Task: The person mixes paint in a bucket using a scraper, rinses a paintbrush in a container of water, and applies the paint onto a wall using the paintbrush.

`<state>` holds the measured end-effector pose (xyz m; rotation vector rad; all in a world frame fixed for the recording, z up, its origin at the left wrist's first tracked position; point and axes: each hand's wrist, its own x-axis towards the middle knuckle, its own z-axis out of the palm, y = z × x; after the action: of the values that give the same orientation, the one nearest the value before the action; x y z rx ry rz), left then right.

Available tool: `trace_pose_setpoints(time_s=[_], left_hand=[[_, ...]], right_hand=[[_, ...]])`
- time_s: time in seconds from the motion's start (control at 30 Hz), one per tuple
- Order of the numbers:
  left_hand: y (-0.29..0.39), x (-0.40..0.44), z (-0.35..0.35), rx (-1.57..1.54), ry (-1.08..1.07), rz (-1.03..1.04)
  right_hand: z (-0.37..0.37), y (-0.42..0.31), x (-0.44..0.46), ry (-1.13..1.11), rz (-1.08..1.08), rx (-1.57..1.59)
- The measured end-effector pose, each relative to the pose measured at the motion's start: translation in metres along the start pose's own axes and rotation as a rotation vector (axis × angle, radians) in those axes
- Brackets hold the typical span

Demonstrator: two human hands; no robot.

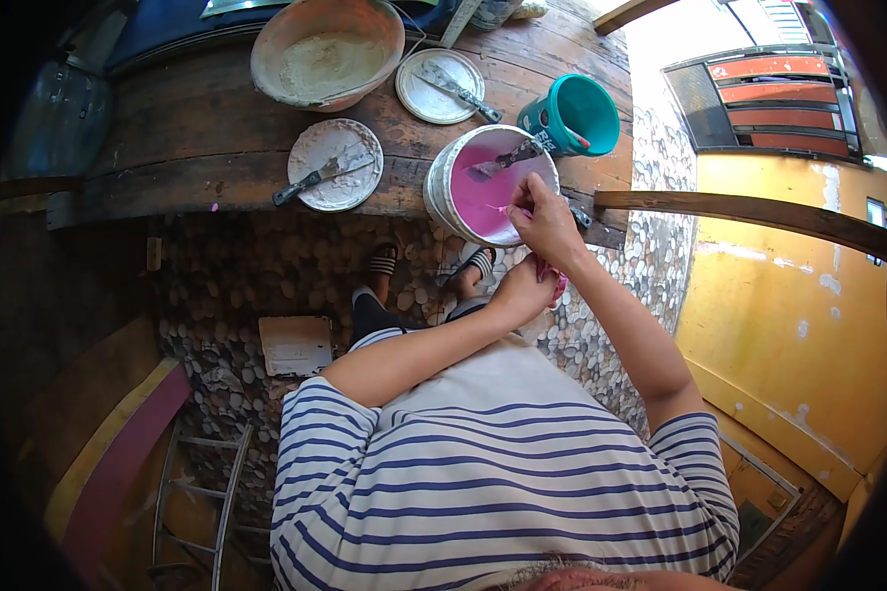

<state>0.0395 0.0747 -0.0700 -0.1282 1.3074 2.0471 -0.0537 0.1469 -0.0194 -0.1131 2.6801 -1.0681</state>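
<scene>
My right hand (547,222) is over the near rim of a white bucket (442,197) with bright pink contents. Its fingers are pinched together at a small thin pink piece (504,209) whose kind I cannot make out. Just below it, in front of the bucket, my left hand (522,294) is closed around something pink and crinkled (560,289), mostly hidden by the fingers. A paint-smeared putty knife (508,161) leans inside the bucket, its blade toward the pink contents.
On the wooden table (207,158) stand a large bowl of pale powder (330,64), a teal bucket (586,108), and two round lids (335,187) with putty knives on them. A wooden rail (749,209) juts out at right. A ladder (202,492) stands at lower left.
</scene>
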Motion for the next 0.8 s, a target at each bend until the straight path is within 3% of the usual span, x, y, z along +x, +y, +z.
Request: trace_pose_setpoints(time_s=[0.33,0.8], left_hand=[[-0.002,0.001,0.005,0.083,0.032,-0.007],[0.013,-0.006,0.005,0.125,0.035,0.028]], right_hand=[[-0.007,-0.005,-0.007,-0.044,0.074,-0.117],[-0.015,-0.006,-0.013,0.033,-0.008,-0.181]])
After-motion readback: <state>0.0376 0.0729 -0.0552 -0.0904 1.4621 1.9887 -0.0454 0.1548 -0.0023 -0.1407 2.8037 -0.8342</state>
